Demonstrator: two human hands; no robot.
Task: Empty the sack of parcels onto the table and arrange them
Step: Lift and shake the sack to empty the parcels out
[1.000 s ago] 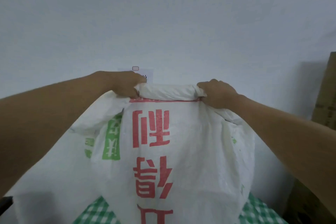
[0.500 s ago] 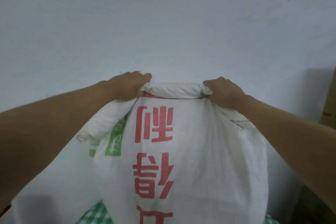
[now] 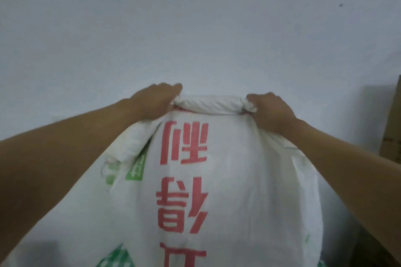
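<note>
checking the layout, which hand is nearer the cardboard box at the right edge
Right. The right hand grips the sack end on the side toward the cardboard box; the left hand grips the far end.

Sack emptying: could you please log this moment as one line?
step: lifting upturned | left hand: grips woven sack rolled edge | right hand: grips same edge | parcels: unseen | table: checked cloth at bottom

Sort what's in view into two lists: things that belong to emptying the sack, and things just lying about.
Part of the job:
- white sack, held up by its rolled end
- left hand, gripping that end
- right hand, gripping it too
- green checked table cover

Just lying about:
- cardboard boxes at the right edge
</note>
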